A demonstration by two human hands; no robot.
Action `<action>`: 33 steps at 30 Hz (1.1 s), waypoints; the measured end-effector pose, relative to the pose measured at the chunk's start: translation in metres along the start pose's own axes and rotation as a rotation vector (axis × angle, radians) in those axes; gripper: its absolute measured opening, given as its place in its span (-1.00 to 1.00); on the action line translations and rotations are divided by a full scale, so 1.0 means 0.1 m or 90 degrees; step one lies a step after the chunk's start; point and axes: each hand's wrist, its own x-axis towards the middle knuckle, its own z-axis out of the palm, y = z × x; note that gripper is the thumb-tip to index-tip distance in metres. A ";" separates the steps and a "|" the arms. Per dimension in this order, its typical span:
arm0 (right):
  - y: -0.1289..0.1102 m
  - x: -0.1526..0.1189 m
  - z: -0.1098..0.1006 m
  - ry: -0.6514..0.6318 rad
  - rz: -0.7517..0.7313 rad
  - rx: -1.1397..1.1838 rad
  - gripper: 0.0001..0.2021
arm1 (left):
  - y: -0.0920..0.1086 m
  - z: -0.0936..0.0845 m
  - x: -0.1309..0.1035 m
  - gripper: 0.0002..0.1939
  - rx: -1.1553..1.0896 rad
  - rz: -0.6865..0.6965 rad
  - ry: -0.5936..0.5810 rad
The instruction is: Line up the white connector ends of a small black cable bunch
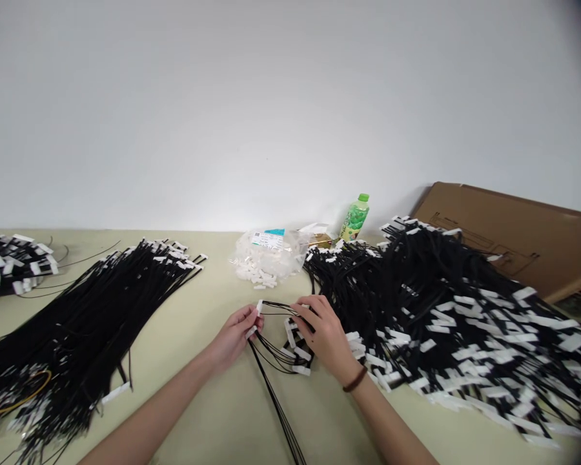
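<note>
My left hand pinches a small white connector between thumb and fingers. Thin black wires run from this connector to my right hand, whose fingers are curled around them. A second white piece sits just below at my left fingers, with a strand of black cable trailing down toward the table's near edge. Between the hands, more wires loop down to several white tags or connectors on the table. A dark band circles my right wrist.
Black cables with white ends lie in a large pile at right and a long bundle at left. A clear bag of white connectors is at the back, beside a green-capped bottle. A cardboard box leans against the wall.
</note>
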 end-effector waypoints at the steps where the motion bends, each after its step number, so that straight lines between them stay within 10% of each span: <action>1: 0.01 0.00 0.00 -0.004 0.000 -0.006 -0.77 | -0.01 -0.01 0.00 -0.75 -0.005 0.004 0.000; 15: -0.02 -0.02 0.00 -0.099 0.077 0.149 -0.66 | 0.03 0.02 -0.03 -0.74 0.032 -0.011 -0.047; 22: -0.15 -0.02 0.03 0.012 -0.030 0.070 -0.70 | 0.00 0.01 -0.01 -0.75 0.021 -0.016 -0.034; 33: -0.42 -0.10 0.22 -0.166 -0.160 0.049 -0.89 | -0.03 -0.05 0.01 -0.81 -0.101 -0.040 -0.045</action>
